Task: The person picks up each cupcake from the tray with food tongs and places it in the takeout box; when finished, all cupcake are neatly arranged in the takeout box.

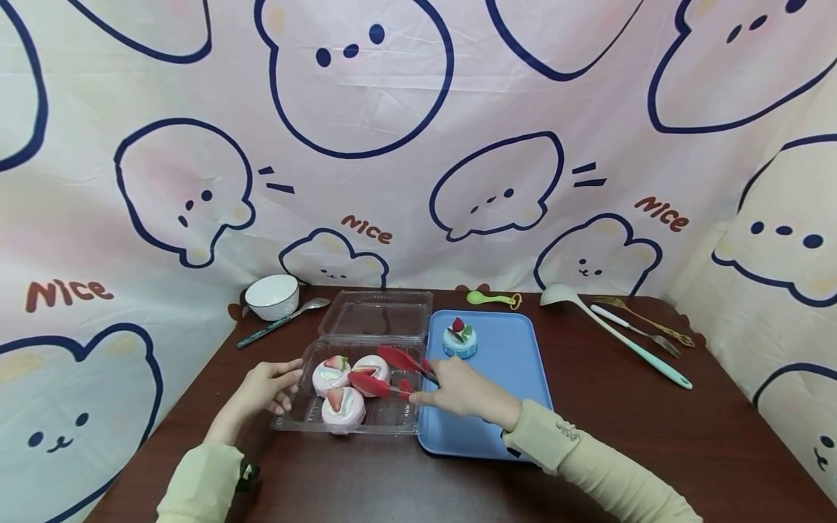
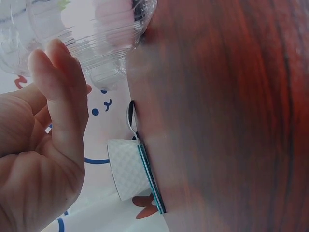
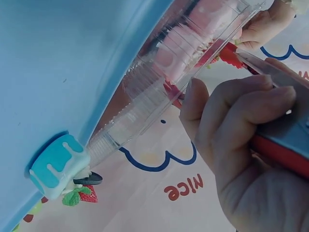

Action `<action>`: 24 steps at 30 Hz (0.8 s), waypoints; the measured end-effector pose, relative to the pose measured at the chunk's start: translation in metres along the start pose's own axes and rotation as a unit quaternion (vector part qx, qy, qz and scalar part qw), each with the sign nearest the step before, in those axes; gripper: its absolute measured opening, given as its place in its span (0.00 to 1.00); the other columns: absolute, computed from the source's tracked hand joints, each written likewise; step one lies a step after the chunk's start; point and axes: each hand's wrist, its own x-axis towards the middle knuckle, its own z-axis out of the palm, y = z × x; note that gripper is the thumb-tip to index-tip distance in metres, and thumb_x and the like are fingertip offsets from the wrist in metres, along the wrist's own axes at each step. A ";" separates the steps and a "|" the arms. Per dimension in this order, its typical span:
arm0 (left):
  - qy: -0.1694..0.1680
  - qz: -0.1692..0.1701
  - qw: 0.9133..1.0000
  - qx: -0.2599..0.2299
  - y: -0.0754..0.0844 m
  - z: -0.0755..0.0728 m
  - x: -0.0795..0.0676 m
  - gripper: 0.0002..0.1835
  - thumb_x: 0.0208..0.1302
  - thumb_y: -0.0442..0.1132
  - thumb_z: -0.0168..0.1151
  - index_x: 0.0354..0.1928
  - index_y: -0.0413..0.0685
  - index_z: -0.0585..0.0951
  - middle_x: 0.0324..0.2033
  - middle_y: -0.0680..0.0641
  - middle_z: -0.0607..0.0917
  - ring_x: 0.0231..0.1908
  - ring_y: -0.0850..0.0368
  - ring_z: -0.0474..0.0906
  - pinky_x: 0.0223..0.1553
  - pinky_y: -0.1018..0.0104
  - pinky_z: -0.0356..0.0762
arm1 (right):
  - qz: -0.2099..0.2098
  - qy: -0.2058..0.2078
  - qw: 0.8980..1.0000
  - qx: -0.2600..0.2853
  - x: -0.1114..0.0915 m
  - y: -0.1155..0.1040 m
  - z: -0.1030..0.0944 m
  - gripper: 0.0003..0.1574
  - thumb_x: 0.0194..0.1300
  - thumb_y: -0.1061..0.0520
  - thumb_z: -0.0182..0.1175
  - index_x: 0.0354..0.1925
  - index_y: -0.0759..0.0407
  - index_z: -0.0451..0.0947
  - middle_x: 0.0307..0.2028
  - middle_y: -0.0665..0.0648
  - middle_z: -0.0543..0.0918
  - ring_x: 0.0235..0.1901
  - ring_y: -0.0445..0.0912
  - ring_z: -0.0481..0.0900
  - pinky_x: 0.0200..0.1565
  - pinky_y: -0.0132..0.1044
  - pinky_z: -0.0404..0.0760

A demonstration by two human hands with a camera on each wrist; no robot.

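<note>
Gripping the red tongs, the right hand reaches over the right side of the clear box. We see its fingers and thumb curled round the handles. The red tips are apart, at the back right pink cake. We cannot tell if they touch it.

The left hand is at the left side of the box. We see its fingers a bit bent and loose, touching the clear wall.

Inside the box we count three pink cakes. One sits at the back left, one at the back right, and one in front. We can see red fruit on top of each. The lid is open and lies behind the box.

Just to the right of the box, we find a blue tray. A blue cake with a red berry and green leaves sits near its back left corner.

On the brown table we also see a white bowl and a spoon at the back left. A green spoon lies behind the tray. A ladle and two forks lie to its right.
</note>
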 end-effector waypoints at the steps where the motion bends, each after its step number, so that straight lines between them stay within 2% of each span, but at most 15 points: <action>1: 0.001 0.000 1.000 0.000 0.000 0.000 0.000 0.25 0.66 0.40 0.51 0.62 0.34 0.65 0.27 0.40 0.79 0.15 0.57 0.74 0.18 0.61 0.78 | 0.000 -0.001 1.000 0.002 0.000 0.000 -0.001 0.31 0.53 0.39 0.62 0.41 0.64 0.74 0.11 0.50 0.69 0.08 0.40 0.65 0.10 0.27 0.60; 12: 0.001 -0.003 1.000 -0.002 -0.001 0.001 0.002 0.25 0.66 0.40 0.51 0.62 0.34 0.65 0.26 0.40 0.78 0.15 0.57 0.74 0.19 0.61 0.78 | -0.015 0.009 0.999 0.033 -0.004 0.008 -0.010 0.26 0.53 0.36 0.61 0.31 0.57 0.73 0.12 0.50 0.68 0.10 0.41 0.65 0.14 0.31 0.65; 18: -0.001 -0.003 1.000 -0.004 -0.001 0.002 0.002 0.25 0.66 0.40 0.51 0.62 0.34 0.65 0.26 0.41 0.78 0.15 0.57 0.74 0.18 0.61 0.78 | -0.009 0.040 0.998 0.047 -0.017 0.014 -0.023 0.28 0.51 0.33 0.60 0.34 0.55 0.73 0.14 0.51 0.69 0.12 0.41 0.66 0.14 0.31 0.66; 24: 0.002 -0.002 1.000 -0.002 -0.002 0.000 0.001 0.26 0.66 0.40 0.51 0.62 0.34 0.65 0.26 0.41 0.78 0.15 0.56 0.74 0.19 0.61 0.78 | 0.026 0.086 0.995 0.037 -0.033 0.027 -0.042 0.32 0.50 0.31 0.60 0.36 0.57 0.72 0.14 0.52 0.69 0.14 0.43 0.67 0.16 0.32 0.67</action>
